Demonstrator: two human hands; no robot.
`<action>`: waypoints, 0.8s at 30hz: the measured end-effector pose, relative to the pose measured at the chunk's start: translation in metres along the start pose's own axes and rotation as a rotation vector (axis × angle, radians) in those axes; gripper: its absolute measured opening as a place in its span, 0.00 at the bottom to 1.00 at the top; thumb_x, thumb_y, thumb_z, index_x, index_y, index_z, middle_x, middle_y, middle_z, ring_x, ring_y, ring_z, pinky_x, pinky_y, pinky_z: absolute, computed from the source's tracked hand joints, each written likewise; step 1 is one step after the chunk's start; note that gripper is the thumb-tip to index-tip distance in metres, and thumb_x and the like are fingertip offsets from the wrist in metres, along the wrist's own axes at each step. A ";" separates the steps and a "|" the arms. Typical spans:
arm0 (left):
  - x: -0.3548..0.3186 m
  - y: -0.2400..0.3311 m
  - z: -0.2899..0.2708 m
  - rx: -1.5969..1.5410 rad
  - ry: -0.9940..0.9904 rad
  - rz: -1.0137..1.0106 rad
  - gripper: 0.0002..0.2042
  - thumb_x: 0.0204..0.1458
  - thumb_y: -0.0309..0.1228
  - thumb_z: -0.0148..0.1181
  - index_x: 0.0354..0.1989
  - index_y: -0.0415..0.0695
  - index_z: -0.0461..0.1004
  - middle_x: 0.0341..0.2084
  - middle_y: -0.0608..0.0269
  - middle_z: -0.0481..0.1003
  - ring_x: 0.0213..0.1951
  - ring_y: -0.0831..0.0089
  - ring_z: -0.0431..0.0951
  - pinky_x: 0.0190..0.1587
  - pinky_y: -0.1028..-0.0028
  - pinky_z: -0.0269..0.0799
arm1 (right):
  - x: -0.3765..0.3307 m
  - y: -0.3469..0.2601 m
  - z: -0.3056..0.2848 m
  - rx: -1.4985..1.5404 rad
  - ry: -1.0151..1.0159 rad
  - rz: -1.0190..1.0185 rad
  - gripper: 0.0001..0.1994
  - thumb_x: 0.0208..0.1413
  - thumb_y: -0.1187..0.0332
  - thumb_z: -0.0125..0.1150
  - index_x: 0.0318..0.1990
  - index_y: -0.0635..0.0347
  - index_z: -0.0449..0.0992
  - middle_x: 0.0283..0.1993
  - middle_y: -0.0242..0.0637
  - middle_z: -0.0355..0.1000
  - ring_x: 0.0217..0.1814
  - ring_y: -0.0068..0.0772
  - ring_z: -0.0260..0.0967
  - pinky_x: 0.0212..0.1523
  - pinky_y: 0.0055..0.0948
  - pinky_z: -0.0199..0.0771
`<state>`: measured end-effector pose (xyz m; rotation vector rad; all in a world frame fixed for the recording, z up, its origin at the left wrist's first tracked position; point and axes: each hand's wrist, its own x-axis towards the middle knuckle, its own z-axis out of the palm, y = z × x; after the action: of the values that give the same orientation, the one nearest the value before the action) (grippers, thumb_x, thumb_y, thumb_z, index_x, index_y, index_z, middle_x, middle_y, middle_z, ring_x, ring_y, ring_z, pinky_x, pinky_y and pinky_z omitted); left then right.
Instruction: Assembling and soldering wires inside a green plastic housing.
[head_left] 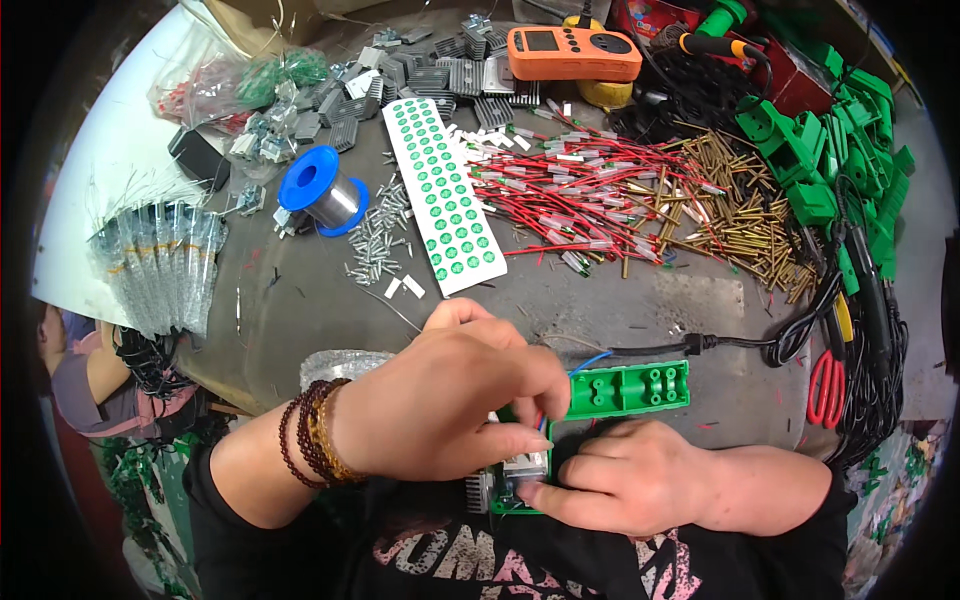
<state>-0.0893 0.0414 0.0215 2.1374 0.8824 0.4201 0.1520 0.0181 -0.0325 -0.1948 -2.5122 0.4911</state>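
A green plastic housing (630,392), L-shaped with moulded posts inside, lies at the near edge in front of me. My left hand (450,390) reaches over its corner, thumb and fingers pinched together around a thin blue wire (541,421). My right hand (635,475) is closed on the housing's near part, fingertips pressed at a small metal-and-white component (527,465) in it. A grey finned heat sink (478,494) shows at the housing's left side. A black power cord (650,350) with bared blue and brown wires runs to the housing. My left hand partly hides the wire ends.
Beyond lie a white sheet of green stickers (445,195), a blue solder spool (325,190), screws (380,235), red wired parts (570,195) and brass pins (750,200). Heat sinks and an orange meter (573,54) sit at the back; red-handled pliers (826,388) and green housings (850,150) at right.
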 end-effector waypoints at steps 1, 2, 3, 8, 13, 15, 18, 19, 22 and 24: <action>-0.001 -0.001 0.000 -0.013 0.100 0.029 0.07 0.46 0.31 0.70 0.34 0.50 0.79 0.29 0.73 0.76 0.38 0.68 0.75 0.51 0.67 0.58 | 0.001 -0.001 0.000 0.034 0.005 0.018 0.15 0.46 0.69 0.64 0.45 0.53 0.80 0.23 0.24 0.60 0.22 0.20 0.65 0.19 0.22 0.63; -0.002 -0.003 -0.007 -0.007 0.095 0.023 0.07 0.46 0.31 0.70 0.34 0.50 0.79 0.29 0.73 0.76 0.38 0.68 0.75 0.51 0.67 0.58 | 0.002 -0.001 0.000 0.069 0.011 0.035 0.14 0.46 0.70 0.66 0.43 0.54 0.81 0.23 0.24 0.61 0.21 0.19 0.64 0.18 0.21 0.61; -0.003 -0.007 -0.018 0.048 0.059 0.046 0.07 0.47 0.31 0.70 0.34 0.51 0.80 0.32 0.72 0.76 0.40 0.67 0.75 0.50 0.67 0.59 | 0.002 -0.001 0.000 0.072 0.019 0.040 0.14 0.46 0.70 0.66 0.43 0.54 0.81 0.23 0.24 0.61 0.21 0.19 0.64 0.18 0.21 0.61; 0.004 -0.013 -0.033 0.213 -0.172 0.140 0.06 0.45 0.34 0.71 0.30 0.52 0.80 0.40 0.68 0.74 0.44 0.64 0.73 0.48 0.63 0.62 | 0.002 -0.003 -0.006 -0.002 -0.038 -0.011 0.14 0.46 0.69 0.62 0.44 0.55 0.78 0.23 0.24 0.56 0.22 0.19 0.63 0.19 0.21 0.64; 0.017 0.003 -0.030 0.291 -0.245 0.126 0.07 0.41 0.33 0.70 0.28 0.52 0.79 0.38 0.71 0.74 0.44 0.65 0.73 0.49 0.62 0.62 | -0.001 -0.001 0.001 0.013 0.022 -0.013 0.12 0.47 0.69 0.62 0.42 0.56 0.78 0.22 0.24 0.57 0.21 0.19 0.64 0.19 0.21 0.65; 0.018 0.011 -0.030 0.313 -0.256 0.123 0.07 0.40 0.32 0.70 0.28 0.52 0.79 0.37 0.72 0.75 0.43 0.66 0.73 0.49 0.62 0.62 | -0.001 -0.002 0.002 0.003 0.051 -0.004 0.11 0.48 0.69 0.62 0.41 0.56 0.77 0.22 0.24 0.58 0.20 0.20 0.64 0.19 0.22 0.66; 0.017 0.023 -0.031 0.409 -0.333 0.131 0.06 0.41 0.31 0.69 0.28 0.53 0.78 0.34 0.76 0.74 0.41 0.68 0.72 0.50 0.63 0.61 | 0.001 -0.003 -0.001 -0.005 0.017 0.006 0.08 0.49 0.69 0.61 0.38 0.56 0.76 0.22 0.25 0.59 0.20 0.20 0.65 0.19 0.23 0.67; 0.015 0.024 -0.030 0.443 -0.344 0.130 0.06 0.41 0.31 0.69 0.28 0.54 0.78 0.32 0.76 0.73 0.40 0.69 0.72 0.51 0.63 0.60 | 0.001 -0.003 -0.002 0.006 0.024 0.003 0.07 0.50 0.69 0.61 0.37 0.56 0.76 0.22 0.25 0.59 0.20 0.21 0.65 0.19 0.23 0.67; 0.015 0.028 -0.027 0.479 -0.348 0.094 0.05 0.43 0.31 0.69 0.27 0.55 0.78 0.30 0.77 0.72 0.39 0.71 0.72 0.52 0.62 0.57 | 0.001 -0.002 -0.004 0.030 0.019 -0.001 0.06 0.50 0.69 0.61 0.36 0.56 0.75 0.22 0.25 0.60 0.20 0.21 0.65 0.19 0.24 0.67; 0.017 0.029 -0.026 0.485 -0.341 0.059 0.05 0.43 0.31 0.69 0.27 0.55 0.78 0.29 0.78 0.72 0.39 0.72 0.71 0.52 0.61 0.56 | 0.001 -0.002 -0.004 0.041 0.008 -0.003 0.06 0.51 0.70 0.60 0.36 0.56 0.75 0.22 0.26 0.60 0.20 0.21 0.65 0.19 0.24 0.67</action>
<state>-0.0784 0.0538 0.0604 2.5762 0.7779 -0.1511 0.1539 0.0173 -0.0279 -0.1771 -2.4916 0.5391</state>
